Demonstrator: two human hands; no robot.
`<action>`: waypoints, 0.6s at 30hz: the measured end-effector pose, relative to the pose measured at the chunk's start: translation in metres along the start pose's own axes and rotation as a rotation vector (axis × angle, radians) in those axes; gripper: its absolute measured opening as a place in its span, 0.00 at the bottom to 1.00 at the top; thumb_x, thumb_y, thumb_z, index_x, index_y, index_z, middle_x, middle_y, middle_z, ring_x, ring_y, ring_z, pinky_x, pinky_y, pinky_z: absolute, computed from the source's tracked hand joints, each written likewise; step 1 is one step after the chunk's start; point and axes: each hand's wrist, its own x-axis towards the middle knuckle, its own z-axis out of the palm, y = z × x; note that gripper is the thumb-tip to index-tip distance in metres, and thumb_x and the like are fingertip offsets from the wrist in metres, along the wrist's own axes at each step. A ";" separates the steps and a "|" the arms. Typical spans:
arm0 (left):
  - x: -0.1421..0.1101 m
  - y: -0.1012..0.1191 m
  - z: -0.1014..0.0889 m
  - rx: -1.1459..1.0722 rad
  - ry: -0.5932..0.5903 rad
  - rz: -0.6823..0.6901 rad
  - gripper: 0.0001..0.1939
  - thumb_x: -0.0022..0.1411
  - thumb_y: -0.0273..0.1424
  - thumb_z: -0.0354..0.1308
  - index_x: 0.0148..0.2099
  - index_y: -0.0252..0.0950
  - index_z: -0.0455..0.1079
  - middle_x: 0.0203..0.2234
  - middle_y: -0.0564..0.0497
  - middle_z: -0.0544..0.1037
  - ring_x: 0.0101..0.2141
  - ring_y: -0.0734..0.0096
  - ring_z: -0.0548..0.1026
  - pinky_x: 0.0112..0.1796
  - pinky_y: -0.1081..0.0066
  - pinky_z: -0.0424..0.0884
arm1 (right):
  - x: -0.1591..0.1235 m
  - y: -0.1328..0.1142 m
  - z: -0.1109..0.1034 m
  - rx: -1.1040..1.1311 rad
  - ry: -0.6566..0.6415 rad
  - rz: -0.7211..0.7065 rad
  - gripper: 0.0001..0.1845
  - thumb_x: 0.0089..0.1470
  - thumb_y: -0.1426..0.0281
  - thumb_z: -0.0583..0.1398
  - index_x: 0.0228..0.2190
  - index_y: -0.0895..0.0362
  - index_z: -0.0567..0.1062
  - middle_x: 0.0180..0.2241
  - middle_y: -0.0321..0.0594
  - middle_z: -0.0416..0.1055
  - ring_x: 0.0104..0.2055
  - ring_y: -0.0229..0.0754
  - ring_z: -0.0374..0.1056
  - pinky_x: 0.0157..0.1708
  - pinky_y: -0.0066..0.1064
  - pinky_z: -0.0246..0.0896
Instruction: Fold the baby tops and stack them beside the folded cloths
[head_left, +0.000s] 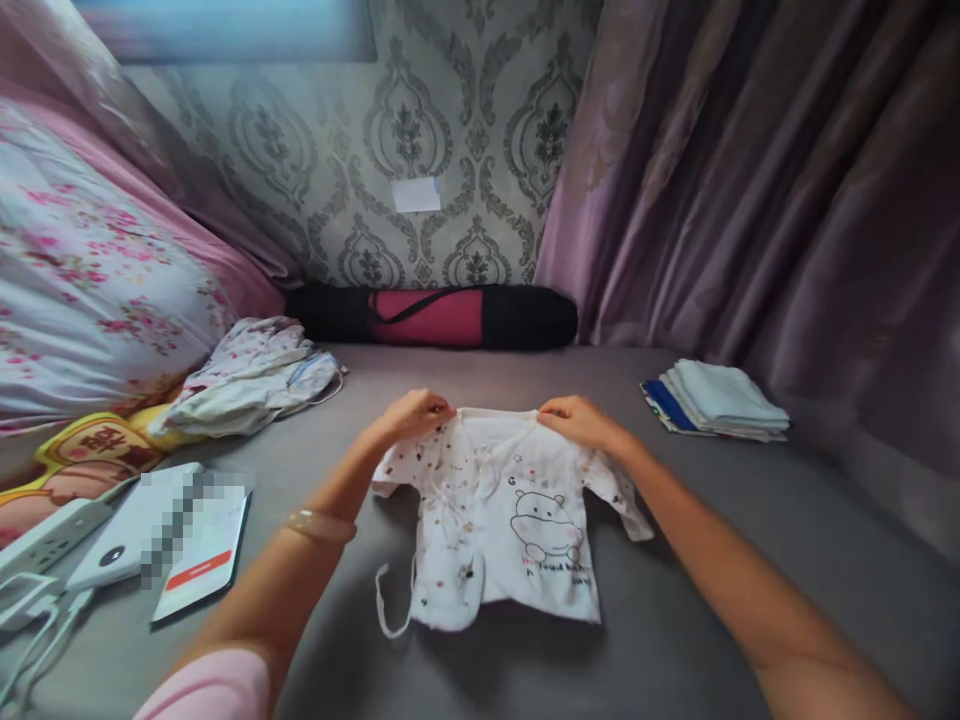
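A white baby shirt [517,520] with a cartoon hippo on its front is spread out before me, collar away from me and hem toward me. My left hand [416,412] pinches its left shoulder beside the neckline. At the other side of the neckline, my right hand [583,422] has its fingers closed on the right shoulder. Both short sleeves hang outward, and a thin white tie trails from the lower left. Shadow shows under the hem; I cannot tell how much of the shirt touches the grey sheet [337,640].
A folded stack of clothes [724,400] lies at right, a crumpled clothes pile [259,375] at left. Near my left arm are a phone-like device [202,570], a white box-shaped device [135,530] and a power strip [52,540] with cables. A black and red long bag [431,318] lies along the wall.
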 end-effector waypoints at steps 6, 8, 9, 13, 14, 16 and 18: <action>0.025 -0.014 0.060 0.200 -0.027 -0.122 0.18 0.67 0.39 0.44 0.39 0.39 0.74 0.35 0.45 0.79 0.36 0.63 0.76 0.31 0.73 0.63 | 0.013 0.021 0.038 -0.384 -0.055 0.119 0.18 0.64 0.62 0.49 0.45 0.53 0.76 0.42 0.44 0.77 0.44 0.48 0.72 0.38 0.31 0.58; 0.031 -0.015 0.063 0.239 -0.036 -0.131 0.19 0.68 0.40 0.42 0.41 0.39 0.73 0.37 0.44 0.80 0.39 0.61 0.77 0.33 0.72 0.64 | 0.019 0.021 0.040 -0.481 -0.075 0.133 0.19 0.66 0.61 0.47 0.46 0.52 0.74 0.41 0.45 0.77 0.44 0.48 0.72 0.37 0.31 0.58; 0.034 -0.017 0.064 0.252 -0.044 -0.135 0.19 0.68 0.40 0.42 0.41 0.39 0.73 0.37 0.44 0.80 0.39 0.60 0.77 0.34 0.71 0.65 | 0.022 0.022 0.041 -0.520 -0.084 0.136 0.19 0.66 0.60 0.46 0.46 0.51 0.73 0.41 0.45 0.77 0.43 0.48 0.73 0.37 0.31 0.57; 0.049 -0.026 0.067 0.283 -0.064 -0.152 0.20 0.69 0.40 0.40 0.44 0.39 0.72 0.39 0.43 0.79 0.42 0.59 0.77 0.38 0.69 0.67 | 0.037 0.027 0.042 -0.614 -0.132 0.139 0.20 0.67 0.60 0.44 0.47 0.52 0.71 0.40 0.46 0.76 0.43 0.49 0.73 0.37 0.32 0.57; 0.053 -0.029 0.067 0.290 -0.066 -0.158 0.20 0.69 0.40 0.40 0.45 0.39 0.71 0.39 0.42 0.79 0.42 0.59 0.77 0.39 0.69 0.67 | 0.041 0.028 0.042 -0.624 -0.142 0.137 0.21 0.67 0.60 0.43 0.47 0.52 0.71 0.40 0.47 0.76 0.43 0.49 0.73 0.37 0.32 0.57; 0.060 -0.032 0.068 0.307 -0.069 -0.169 0.21 0.69 0.41 0.39 0.46 0.39 0.71 0.40 0.42 0.79 0.42 0.59 0.77 0.39 0.68 0.67 | 0.050 0.031 0.042 -0.631 -0.156 0.138 0.21 0.67 0.59 0.43 0.47 0.53 0.70 0.39 0.47 0.76 0.44 0.49 0.73 0.38 0.33 0.58; 0.067 -0.035 0.068 0.325 -0.066 -0.178 0.21 0.70 0.42 0.39 0.47 0.39 0.71 0.40 0.42 0.79 0.42 0.59 0.77 0.39 0.68 0.67 | 0.057 0.034 0.042 -0.629 -0.157 0.146 0.21 0.67 0.59 0.42 0.47 0.53 0.70 0.40 0.48 0.76 0.44 0.49 0.72 0.39 0.34 0.58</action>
